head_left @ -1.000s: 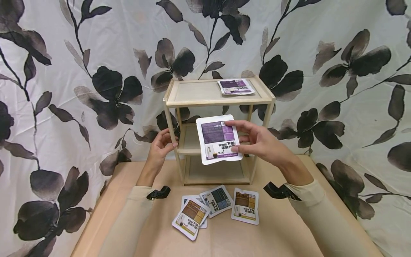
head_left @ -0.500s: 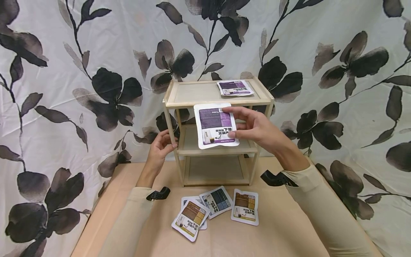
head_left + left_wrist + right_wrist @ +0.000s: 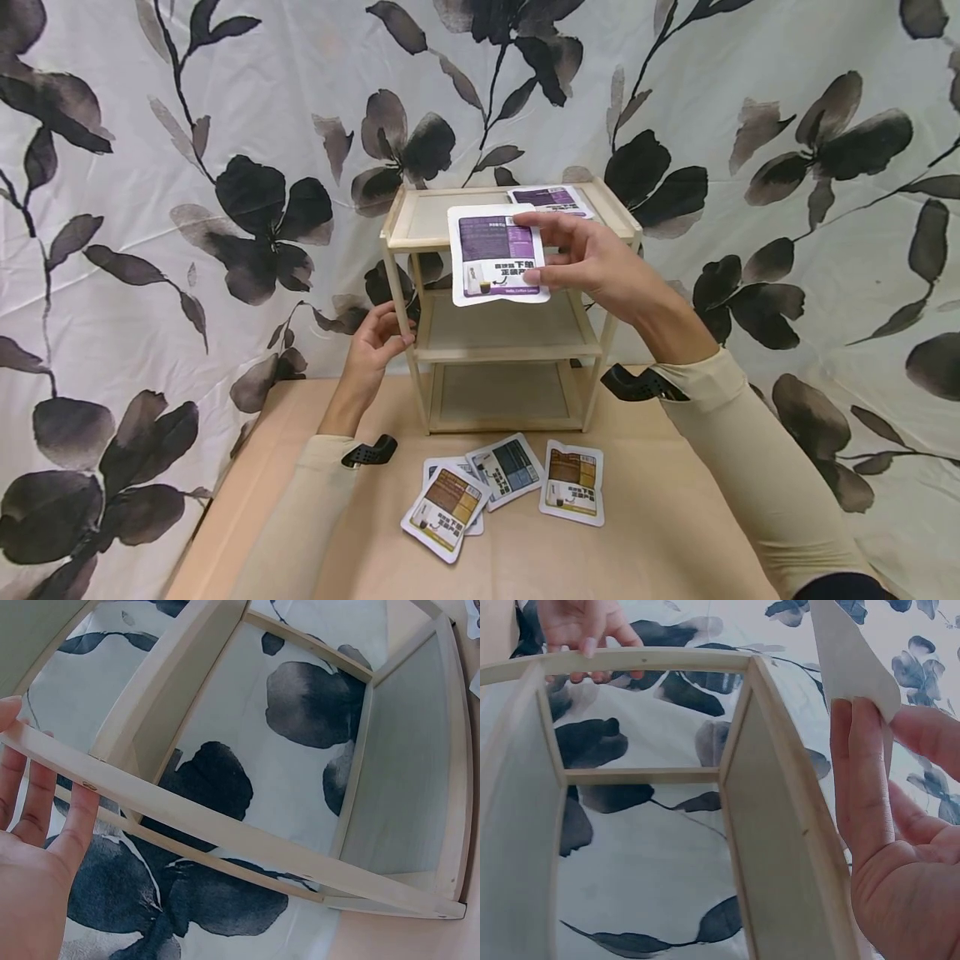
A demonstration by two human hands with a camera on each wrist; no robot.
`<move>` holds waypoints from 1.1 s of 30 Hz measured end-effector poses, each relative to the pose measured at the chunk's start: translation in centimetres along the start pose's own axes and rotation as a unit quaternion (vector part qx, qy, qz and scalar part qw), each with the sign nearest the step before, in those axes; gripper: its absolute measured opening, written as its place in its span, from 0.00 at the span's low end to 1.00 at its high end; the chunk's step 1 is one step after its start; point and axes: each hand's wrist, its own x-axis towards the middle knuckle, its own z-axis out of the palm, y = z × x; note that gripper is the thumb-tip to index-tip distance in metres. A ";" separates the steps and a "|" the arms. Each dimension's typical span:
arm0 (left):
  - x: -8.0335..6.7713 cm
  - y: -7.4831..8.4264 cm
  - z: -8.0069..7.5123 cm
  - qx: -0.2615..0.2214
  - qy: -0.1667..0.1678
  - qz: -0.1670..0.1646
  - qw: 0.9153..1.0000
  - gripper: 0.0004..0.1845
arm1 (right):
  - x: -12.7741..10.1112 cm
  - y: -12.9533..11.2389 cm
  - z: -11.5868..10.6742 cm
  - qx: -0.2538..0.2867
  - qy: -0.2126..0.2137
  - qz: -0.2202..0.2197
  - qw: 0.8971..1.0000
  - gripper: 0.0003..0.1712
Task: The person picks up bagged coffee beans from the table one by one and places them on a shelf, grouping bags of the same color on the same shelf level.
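While the left hand (image 3: 375, 342) braces the shelf rack (image 3: 510, 308) at its left front post, fingers laid fairly straight against the wood and curled round nothing, the right hand (image 3: 592, 267) does the carrying. Its grip is a pinch, thumb on the face and fingers behind, on the right edge of the purple sachet (image 3: 497, 254).

Key relation: the sachet sits left of the right hand, held flat-on to the head camera, bottom edge tipped slightly toward the viewer, overlapping the front rail of the rack's top shelf (image 3: 450, 218). It is roughly square, so no real long axis; printed text reads upright. Right hand is the nearer one to the top shelf; left hand is lower, level with the middle shelf (image 3: 495, 329).

Contents, relative to the rack:
- top shelf: a second purple sachet (image 3: 551, 197) at the right rear
- middle shelf and bottom shelf (image 3: 502, 392): nothing seen on them
- in front of the rack on the surface (image 3: 637, 533): a brown sachet (image 3: 444, 508) over a partly hidden one, a blue sachet (image 3: 508, 468), another brown sachet (image 3: 573, 483), close together.
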 end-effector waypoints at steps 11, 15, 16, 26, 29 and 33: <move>0.4 -0.2 0.0 0.008 -0.003 0.005 1.000 0.26 | 2.9 -2.0 -1.2 -0.008 0.007 -0.008 1.000 0.39; 0.5 -0.2 0.0 0.008 -0.003 0.009 1.000 0.26 | 4.0 -2.3 -1.5 -0.023 0.007 0.007 1.000 0.39; 0.5 -0.2 0.0 0.008 -0.002 0.008 1.000 0.27 | 4.2 -2.4 -1.5 -0.027 0.007 0.012 1.000 0.39; 0.4 -0.2 -0.1 0.004 0.000 0.003 1.000 0.27 | 6.5 -2.9 -1.6 -0.006 0.001 0.071 0.997 0.43; 0.3 -0.1 -0.1 0.005 0.002 0.002 1.000 0.27 | 7.4 -3.2 -1.8 -0.005 0.002 0.078 0.997 0.43; 0.3 -0.1 -0.1 0.009 0.002 -0.002 1.000 0.27 | 8.3 -3.4 -1.9 -0.017 0.005 0.092 0.996 0.44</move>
